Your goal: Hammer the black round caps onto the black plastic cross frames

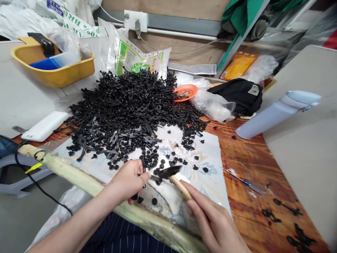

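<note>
My left hand [133, 179] is closed in a pinch on a small black strip-like part [143, 164] near the front edge of the table. In my right hand [210, 214] is a small hammer [181, 186], gripped by its pale wooden handle. The dark hammer head [170, 171] is just right of my left fingertips, over the sheet; whether it touches the part I cannot tell. Small round black pieces [154, 201] lie around both hands. Behind them rises a large heap of black strip parts with round ends [126, 105].
A yellow bin [55, 75] is at the left, above a white box-shaped device [45, 126]. An orange dish [187, 92], a black bag [237, 94] and a light blue bottle [273, 114] stand behind to the right. A blue-handled tool [251, 186] lies on the wood.
</note>
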Demonstrator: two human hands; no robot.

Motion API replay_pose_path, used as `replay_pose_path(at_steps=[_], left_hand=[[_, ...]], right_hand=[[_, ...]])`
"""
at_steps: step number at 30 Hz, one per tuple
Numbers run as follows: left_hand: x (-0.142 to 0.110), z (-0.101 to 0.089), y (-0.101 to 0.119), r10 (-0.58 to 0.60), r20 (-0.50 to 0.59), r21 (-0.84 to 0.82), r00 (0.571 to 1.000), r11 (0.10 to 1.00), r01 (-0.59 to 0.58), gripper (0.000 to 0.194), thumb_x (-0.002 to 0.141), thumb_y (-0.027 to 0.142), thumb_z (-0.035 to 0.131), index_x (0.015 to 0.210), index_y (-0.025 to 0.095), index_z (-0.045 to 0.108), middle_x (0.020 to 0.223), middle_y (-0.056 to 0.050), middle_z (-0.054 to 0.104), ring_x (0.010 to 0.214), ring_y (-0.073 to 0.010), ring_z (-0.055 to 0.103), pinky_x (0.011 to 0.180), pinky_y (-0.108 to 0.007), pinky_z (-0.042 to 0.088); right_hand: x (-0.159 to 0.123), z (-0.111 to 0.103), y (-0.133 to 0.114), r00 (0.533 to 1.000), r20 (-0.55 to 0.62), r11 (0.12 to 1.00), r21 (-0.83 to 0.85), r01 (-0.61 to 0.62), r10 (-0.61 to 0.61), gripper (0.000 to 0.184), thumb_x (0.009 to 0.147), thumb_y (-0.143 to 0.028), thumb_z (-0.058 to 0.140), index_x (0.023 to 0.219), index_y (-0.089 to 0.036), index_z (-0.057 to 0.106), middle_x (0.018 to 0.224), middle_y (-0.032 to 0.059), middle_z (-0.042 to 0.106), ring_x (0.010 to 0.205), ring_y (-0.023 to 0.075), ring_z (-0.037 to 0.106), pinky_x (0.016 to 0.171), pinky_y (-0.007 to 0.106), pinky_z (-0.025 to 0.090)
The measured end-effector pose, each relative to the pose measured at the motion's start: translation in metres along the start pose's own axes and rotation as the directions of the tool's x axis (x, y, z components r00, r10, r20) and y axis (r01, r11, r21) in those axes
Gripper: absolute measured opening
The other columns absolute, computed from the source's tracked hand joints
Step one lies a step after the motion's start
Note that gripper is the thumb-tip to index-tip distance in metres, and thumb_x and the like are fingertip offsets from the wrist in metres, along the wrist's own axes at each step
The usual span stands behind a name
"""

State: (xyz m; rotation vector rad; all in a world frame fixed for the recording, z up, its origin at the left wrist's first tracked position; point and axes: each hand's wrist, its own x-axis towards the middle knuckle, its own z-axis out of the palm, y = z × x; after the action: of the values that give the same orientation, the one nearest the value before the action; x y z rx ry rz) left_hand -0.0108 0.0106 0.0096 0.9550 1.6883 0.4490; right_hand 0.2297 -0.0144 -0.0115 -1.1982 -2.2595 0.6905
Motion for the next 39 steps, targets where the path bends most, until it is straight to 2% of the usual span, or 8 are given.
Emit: replay_pose_path(at_steps=[10,19,24,27,29,33,36,39], left_hand=[[0.004,-0.001,-0.005,0.032,-0.009,0.085,0.999,0.996,-0.031,0.017,0.077,0.027,0.052,0.07,0.026,0.037,0.033,0.01,0.045,0.028,-0.011,0.039,0.021,-0.018,0.035],[-0.001,-0.003,0.001,0.073,-0.043,0.198,0.996,0.978,-0.063,0.018,0.075,0.029,0.053,0.069,0.026,0.036,0.036,0.012,0.036,0.028,-0.0115,0.038,0.02,-0.019,0.034],[-0.001,-0.004,0.002,0.072,-0.045,0.227,0.996,0.972,-0.06,0.018,0.075,0.029,0.052,0.068,0.026,0.036,0.039,0.011,0.034,0.03,-0.0119,0.039,0.021,-0.02,0.036],[0.0,-0.004,0.0,0.078,-0.044,0.24,0.996,0.968,-0.065,0.017,0.076,0.031,0.051,0.069,0.026,0.037,0.04,0.011,0.034,0.031,-0.0128,0.041,0.021,-0.021,0.037],[0.0,-0.005,-0.002,0.085,-0.048,0.253,0.995,0.965,-0.07,0.016,0.076,0.032,0.051,0.069,0.026,0.037,0.04,0.011,0.034,0.031,-0.0132,0.042,0.021,-0.021,0.037],[0.001,-0.005,-0.001,0.094,-0.055,0.277,0.994,0.958,-0.075,0.017,0.075,0.031,0.051,0.068,0.026,0.037,0.041,0.011,0.034,0.031,-0.0134,0.042,0.021,-0.022,0.037],[0.0,-0.005,0.001,0.092,-0.063,0.288,0.994,0.955,-0.07,0.017,0.075,0.031,0.051,0.068,0.026,0.037,0.042,0.01,0.035,0.031,-0.013,0.041,0.021,-0.022,0.038],[-0.002,-0.005,0.003,0.104,-0.08,0.298,0.991,0.952,-0.075,0.017,0.075,0.032,0.052,0.067,0.026,0.038,0.044,0.01,0.037,0.03,-0.0122,0.041,0.021,-0.02,0.034]], right_hand=[[0.0,-0.005,0.006,0.993,0.11,0.995,-0.08,0.056,-0.047,0.039,0.098,-0.024,0.037,0.135,-0.024,0.049,0.126,0.0022,0.062,0.107,0.0179,0.064,0.088,0.026,0.054],[-0.008,-0.018,0.0,0.995,-0.033,0.985,-0.148,0.085,-0.091,0.045,0.096,-0.023,0.041,0.141,-0.027,0.043,0.125,0.003,0.063,0.101,0.0207,0.067,0.083,0.025,0.056],[-0.007,-0.012,0.0,0.993,0.065,0.977,-0.186,0.108,-0.097,0.047,0.095,-0.021,0.039,0.142,-0.027,0.042,0.12,0.0024,0.066,0.092,0.0209,0.07,0.075,0.028,0.06],[-0.009,-0.016,0.001,0.994,-0.028,0.979,-0.179,0.097,-0.104,0.049,0.095,-0.023,0.042,0.143,-0.026,0.04,0.125,0.0049,0.063,0.1,0.0233,0.067,0.079,0.027,0.058],[-0.009,-0.015,0.0,0.992,-0.04,0.982,-0.157,0.109,-0.117,0.048,0.095,-0.021,0.041,0.143,-0.025,0.041,0.119,0.0064,0.067,0.092,0.0219,0.07,0.073,0.024,0.059],[-0.005,-0.012,0.0,0.991,0.089,0.978,-0.175,0.115,-0.101,0.046,0.096,-0.019,0.037,0.142,-0.023,0.041,0.114,0.0061,0.069,0.079,0.0197,0.073,0.069,0.026,0.06],[-0.006,-0.013,0.0,0.996,0.021,0.975,-0.201,0.093,-0.091,0.048,0.096,-0.022,0.039,0.144,-0.024,0.038,0.123,0.0061,0.064,0.095,0.0223,0.069,0.077,0.03,0.059],[-0.008,-0.012,-0.001,0.997,0.015,0.986,-0.147,0.083,-0.081,0.05,0.096,-0.02,0.038,0.146,-0.024,0.034,0.121,0.0079,0.066,0.088,0.0204,0.071,0.07,0.025,0.059]])
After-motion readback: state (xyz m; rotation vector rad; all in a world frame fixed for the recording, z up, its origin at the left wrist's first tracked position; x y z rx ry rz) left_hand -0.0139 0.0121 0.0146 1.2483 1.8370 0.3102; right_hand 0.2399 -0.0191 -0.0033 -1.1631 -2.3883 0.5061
